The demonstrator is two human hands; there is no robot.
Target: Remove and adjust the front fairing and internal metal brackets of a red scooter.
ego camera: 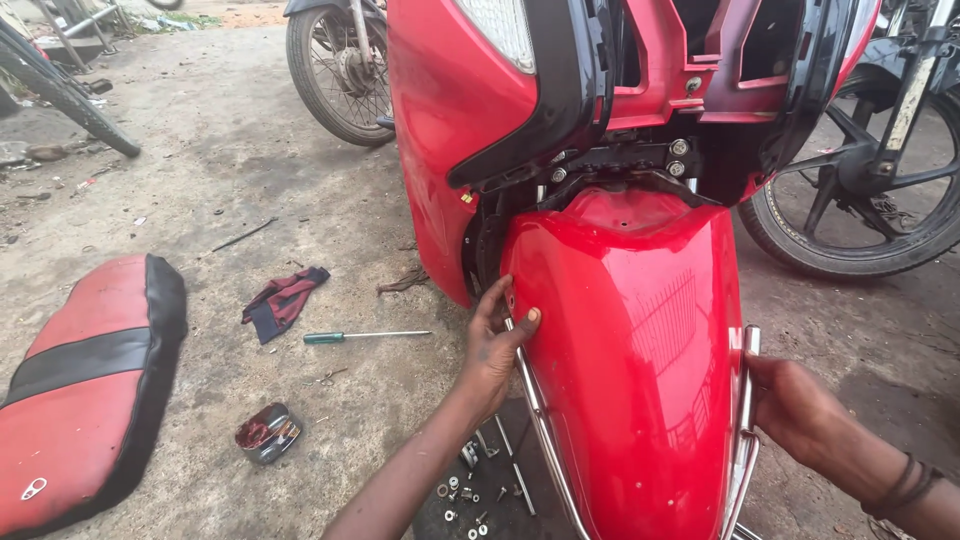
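A glossy red front mudguard of a red scooter fills the middle of the view, with chrome guard rails running down both its sides. My left hand grips the mudguard's left edge, thumb pressed on the red surface and fingers curled behind it. My right hand holds the right edge by the chrome rail, its fingers mostly hidden behind the mudguard. Black bracket and bolts show above the mudguard under the scooter's front panel.
On the dirt ground lie a red and black seat, a dark rag, a green-handled screwdriver, a small chrome part and several loose bolts. Motorcycle wheels stand behind and at right.
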